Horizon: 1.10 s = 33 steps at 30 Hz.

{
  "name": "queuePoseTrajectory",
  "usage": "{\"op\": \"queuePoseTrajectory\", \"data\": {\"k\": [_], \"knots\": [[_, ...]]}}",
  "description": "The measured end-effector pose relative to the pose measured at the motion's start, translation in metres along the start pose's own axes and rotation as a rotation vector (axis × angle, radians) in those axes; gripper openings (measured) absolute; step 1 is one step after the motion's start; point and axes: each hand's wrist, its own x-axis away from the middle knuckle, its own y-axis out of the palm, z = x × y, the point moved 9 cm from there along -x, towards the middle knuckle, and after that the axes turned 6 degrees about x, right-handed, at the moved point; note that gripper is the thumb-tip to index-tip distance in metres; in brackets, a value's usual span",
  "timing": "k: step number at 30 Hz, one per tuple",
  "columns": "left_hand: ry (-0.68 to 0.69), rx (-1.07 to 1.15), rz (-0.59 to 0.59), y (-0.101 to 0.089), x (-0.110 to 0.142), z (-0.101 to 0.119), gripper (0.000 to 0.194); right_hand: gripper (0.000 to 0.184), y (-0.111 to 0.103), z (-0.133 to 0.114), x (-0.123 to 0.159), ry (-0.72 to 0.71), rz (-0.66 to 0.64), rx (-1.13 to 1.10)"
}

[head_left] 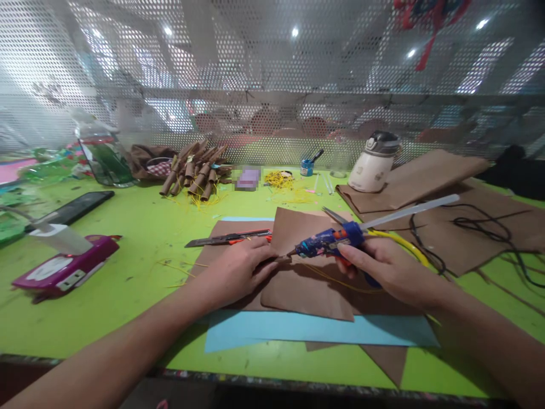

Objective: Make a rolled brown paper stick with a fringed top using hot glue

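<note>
My right hand (383, 264) is wrapped around a blue hot glue gun (327, 241) with a long white glue stick (415, 211) coming out of its back. Its nozzle points left, right by the fingertips of my left hand (242, 270). Those fingers are pressed together at a small brown bit that I cannot make out. Under both hands lies a sheet of brown paper (310, 292), on top of more brown paper and a light blue sheet (319, 329). A utility knife (225, 238) rests just beyond my left hand. Scissor blades (334, 215) show behind the glue gun.
Rolled brown paper tubes (200, 173) are piled at the back, near yellow string (279, 179) and a blue jar (306, 167). A white bottle (372, 165) stands on folded brown paper at right. At left are a purple power strip (68, 267), a phone (72, 209) and a green-filled bottle (106, 156).
</note>
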Motion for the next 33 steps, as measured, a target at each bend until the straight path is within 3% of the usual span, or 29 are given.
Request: {"op": "queuePoseTrajectory", "data": {"k": [17, 23, 33], "knots": [[0.003, 0.011, -0.025, 0.002, 0.000, 0.001, 0.032, 0.051, -0.001, 0.000, 0.001, -0.001, -0.031, 0.019], [-0.035, 0.028, -0.007, 0.001, 0.000, -0.002, 0.032, 0.051, 0.003, -0.001, 0.002, 0.036, 0.015, 0.052], [0.026, -0.013, 0.004, 0.001, -0.001, 0.003, 0.032, 0.051, 0.003, -0.002, 0.000, 0.029, 0.030, 0.010]]}}
